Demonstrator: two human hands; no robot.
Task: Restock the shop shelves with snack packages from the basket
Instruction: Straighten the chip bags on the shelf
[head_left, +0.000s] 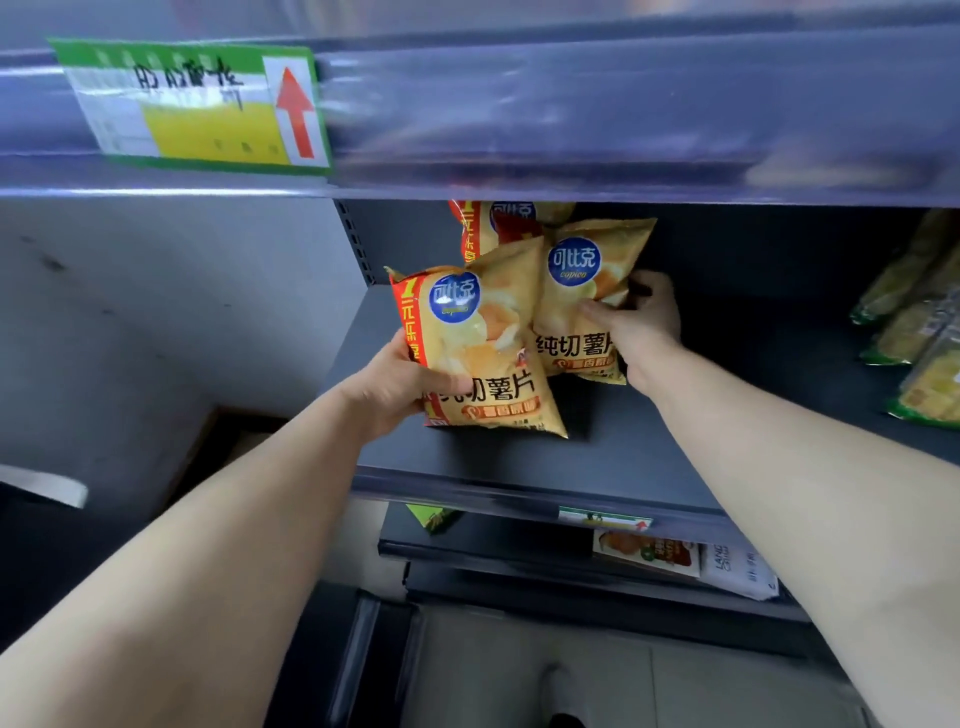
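Two yellow crisp bags with blue round logos stand on the dark shelf board (519, 462). My left hand (395, 389) grips the nearer bag (483, 343) at its lower left edge, thumb across the front. My right hand (639, 322) holds the farther bag (587, 296) at its right side, fingers curled round the edge. A third bag (498, 228) of the same kind stands behind them, partly hidden by the shelf above. No basket is in view.
The upper shelf's front rail (571, 119) with a green and yellow price tag (197, 109) hangs close overhead. Yellow-green snack packs (919, 332) lie at the shelf's right end. Lower shelves hold more packets (649, 556). A grey wall (156, 312) stands to the left.
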